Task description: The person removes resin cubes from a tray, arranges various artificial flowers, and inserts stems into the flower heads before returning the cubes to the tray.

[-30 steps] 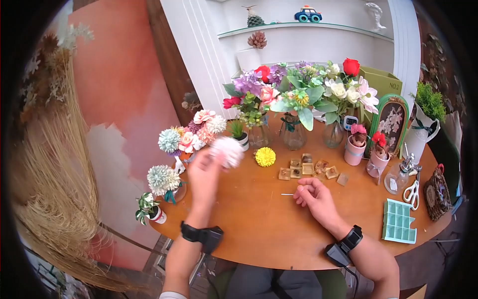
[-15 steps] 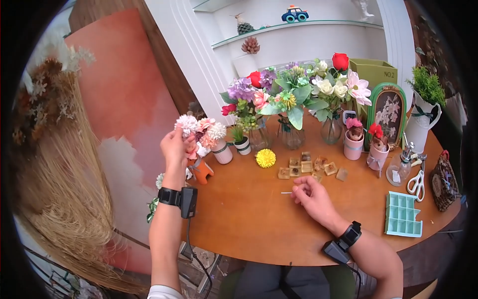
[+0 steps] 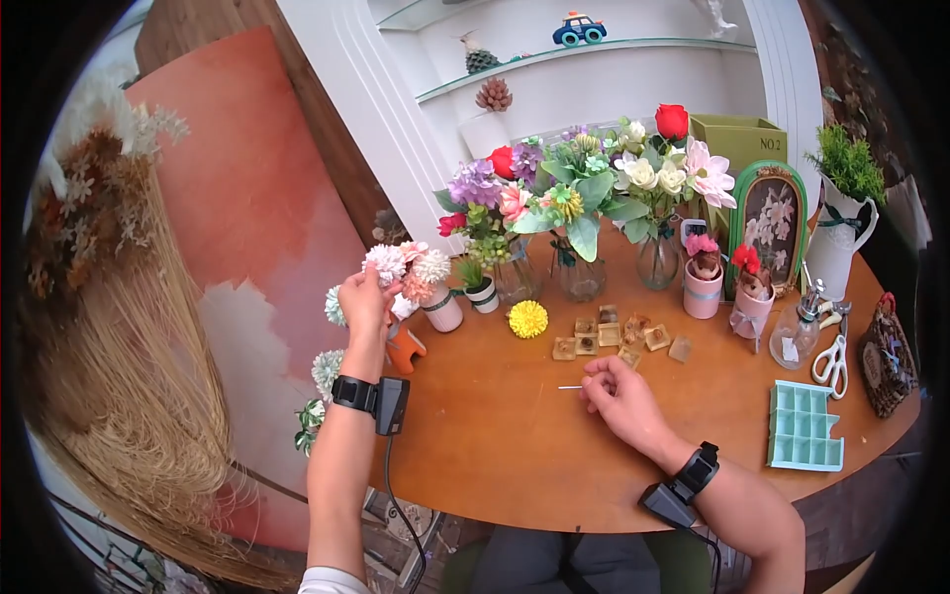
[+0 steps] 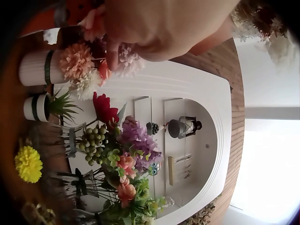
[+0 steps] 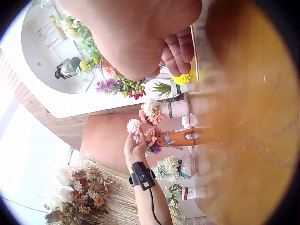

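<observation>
In the head view my left hand (image 3: 364, 300) is raised at the bouquet on the table's left side, its fingers pinching a pale pink pompom flower (image 3: 385, 261) just under the bloom. That bloom (image 5: 134, 125) also shows above the hand in the right wrist view, beside peach and white flowers (image 5: 151, 107) in a ribbed pink pot (image 5: 174, 108). An orange vase (image 5: 177, 138) with flowers stands below the hand. My right hand (image 3: 625, 406) rests low over the table's middle, fingers curled, with a thin white stick (image 3: 570, 387) between thumb and fingers; its far end points left.
A yellow pompom (image 3: 527, 319) and several small amber blocks (image 3: 586, 345) lie mid-table. Behind them stand glass vases (image 3: 585, 277) of flowers. On the right are pink pots (image 3: 703, 294), a glass bottle (image 3: 789, 345), scissors (image 3: 834, 366) and a mint-green tray (image 3: 804, 428).
From over the table, my left hand has carried the pale pink flower left to the bouquet, with only a slight shift lately. The right hand has stayed in place; the head view has turned left.
</observation>
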Motion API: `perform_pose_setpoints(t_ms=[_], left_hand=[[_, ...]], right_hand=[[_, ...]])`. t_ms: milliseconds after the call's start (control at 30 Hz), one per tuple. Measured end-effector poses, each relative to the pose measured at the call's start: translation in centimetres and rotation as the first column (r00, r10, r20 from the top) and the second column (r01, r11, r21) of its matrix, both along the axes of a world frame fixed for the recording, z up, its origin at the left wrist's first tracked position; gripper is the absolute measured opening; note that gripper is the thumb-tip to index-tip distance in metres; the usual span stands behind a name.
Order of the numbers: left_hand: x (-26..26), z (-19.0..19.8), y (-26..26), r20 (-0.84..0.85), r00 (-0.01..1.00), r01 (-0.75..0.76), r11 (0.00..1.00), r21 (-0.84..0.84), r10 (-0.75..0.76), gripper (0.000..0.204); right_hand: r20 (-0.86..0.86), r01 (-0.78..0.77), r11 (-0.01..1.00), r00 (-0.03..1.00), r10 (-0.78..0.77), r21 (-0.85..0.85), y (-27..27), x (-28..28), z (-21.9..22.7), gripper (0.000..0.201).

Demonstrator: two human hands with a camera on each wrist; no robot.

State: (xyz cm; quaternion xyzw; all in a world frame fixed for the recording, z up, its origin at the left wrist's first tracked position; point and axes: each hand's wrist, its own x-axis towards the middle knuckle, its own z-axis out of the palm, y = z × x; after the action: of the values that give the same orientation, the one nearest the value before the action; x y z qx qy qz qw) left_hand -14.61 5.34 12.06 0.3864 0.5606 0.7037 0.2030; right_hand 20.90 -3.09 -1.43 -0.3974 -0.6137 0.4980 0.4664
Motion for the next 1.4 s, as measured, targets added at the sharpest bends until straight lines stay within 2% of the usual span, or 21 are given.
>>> perform_pose_setpoints(t_ms=[233, 333, 400, 433, 500, 533, 600, 667, 700, 733, 767, 800, 833, 900, 933, 1000, 1100, 1133, 1167, 1233, 1400], left_hand=[[-1.1, -2.1, 2.1, -0.157, 0.987, -0.018, 1.0, -0.006, 0.017, 0.036], [0.3, -1.5, 1.5, -0.206, 0.978, -0.049, 0.993, -0.105, 0.027, 0.035], [2.6, -0.8, -0.1, -0.574, 0.795, -0.262, 0.965, -0.03, 0.198, 0.034], [1.9, -1.4, 0.4, -0.575, 0.794, -0.262, 0.965, -0.031, 0.197, 0.034], [0.2, -3.0, 2.0, -0.826, 0.342, -0.415, 0.86, 0.296, 0.449, 0.034], [1.0, -2.7, 1.5, -0.826, 0.342, -0.413, 0.862, 0.295, 0.447, 0.034], [4.0, -1.5, -0.4, -0.729, 0.505, -0.397, 0.875, 0.278, 0.461, 0.03], [5.4, -2.0, -1.0, -0.749, 0.44, -0.314, 0.866, 0.389, 0.496, 0.028], [6.1, -2.6, -1.5, -0.753, 0.374, -0.229, 0.841, 0.49, 0.541, 0.027], [7.3, -3.1, -2.1, -0.763, 0.54, -0.091, 0.926, 0.367, 0.356, 0.022], [8.0, -4.4, -2.1, -0.797, 0.571, 0.052, 0.961, 0.273, 0.196, 0.019], [8.7, -5.3, -2.1, -0.857, 0.515, 0.249, 0.957, 0.149, 0.0, 0.017], [10.3, -5.4, -3.2, -0.855, 0.47, 0.311, 0.948, -0.07, -0.218, 0.026], [11.4, -8.4, -2.5, -0.816, 0.461, 0.31, 0.925, -0.221, -0.349, 0.038], [11.4, -9.8, -1.5, -0.811, 0.467, 0.321, 0.922, -0.216, -0.353, 0.038], [11.3, -11.9, 0.4, -0.914, 0.382, 0.258, 0.966, -0.033, -0.133, 0.048], [11.2, -12.2, 1.4, -0.881, 0.417, 0.293, 0.95, -0.105, -0.225, 0.051], [11.1, -12.6, 2.0, -0.846, 0.482, 0.311, 0.947, -0.081, -0.23, 0.044], [10.7, -13.1, 2.4, -0.844, 0.484, 0.31, 0.947, -0.081, -0.23, 0.044], [10.1, -14.0, 2.5, -0.718, 0.562, 0.272, 0.912, -0.308, -0.41, 0.032], [10.1, -14.2, 1.5, -0.846, 0.479, 0.278, 0.954, -0.107, -0.235, 0.019]], right_hand=[[-0.006, -0.003, 1.0, 1.0, 0.003, 0.025, 0.0, -0.1, 0.0, 0.024], [0.01, -0.005, 1.0, 1.0, 0.005, 0.024, 0.1, 0.0, -0.1, 0.024], [0.005, -0.011, 1.0, 1.0, 0.011, 0.02, 0.1, -0.1, -0.2, 0.024], [-0.011, -0.005, 1.0, 1.0, 0.005, 0.015, 0.1, -0.1, -0.2, 0.022], [-0.028, 0.001, 1.0, 1.0, -0.001, 0.01, 0.0, -0.1, 0.0, 0.02], [0.068, 0.027, 0.996, 0.997, -0.033, 0.084, -0.1, -0.1, 0.3, 0.018], [0.164, 0.047, 0.987, 0.984, -0.073, 0.155, -0.4, 0.3, 0.9, 0.015], [0.406, -0.053, 0.806, 0.882, -0.239, 0.589, -0.6, 1.0, 1.5, 0.012], [0.413, -0.052, 0.81, 0.878, -0.242, 0.584, -0.6, 1.1, 1.4, 0.012], [0.494, -0.119, 0.773, 0.826, -0.272, 0.623, -0.5, 1.1, 1.2, 0.012], [0.566, -0.188, 0.734, 0.765, -0.307, 0.652, -0.5, 1.2, 0.9, 0.012], [0.572, -0.186, 0.738, 0.759, -0.311, 0.648, -0.4, 1.1, 0.3, 0.012], [0.594, -0.204, 0.725, 0.732, -0.333, 0.658, -0.3, 1.0, -0.5, 0.012], [0.621, -0.221, 0.713, 0.694, -0.365, 0.666, -0.1, 1.2, -0.8, 0.012], [0.643, -0.252, 0.712, 0.681, -0.351, 0.655, -0.1, 1.4, -0.7, 0.013], [0.669, -0.292, 0.721, 0.676, -0.308, 0.628, -0.1, 1.5, -0.4, 0.013], [0.681, -0.251, 0.775, 0.672, -0.291, 0.579, -0.3, 1.6, 0.1, 0.01], [0.683, -0.253, 0.776, 0.671, -0.29, 0.578, -0.3, 1.6, 0.2, 0.01], [0.644, -0.199, 0.821, 0.725, -0.244, 0.536, -0.3, 1.7, 0.2, 0.01], [0.602, -0.157, 0.861, 0.774, -0.197, 0.483, -0.1, 1.8, 0.1, 0.011], [0.673, -0.212, 0.85, 0.711, -0.205, 0.482, -0.1, 1.6, -0.1, 0.012]])
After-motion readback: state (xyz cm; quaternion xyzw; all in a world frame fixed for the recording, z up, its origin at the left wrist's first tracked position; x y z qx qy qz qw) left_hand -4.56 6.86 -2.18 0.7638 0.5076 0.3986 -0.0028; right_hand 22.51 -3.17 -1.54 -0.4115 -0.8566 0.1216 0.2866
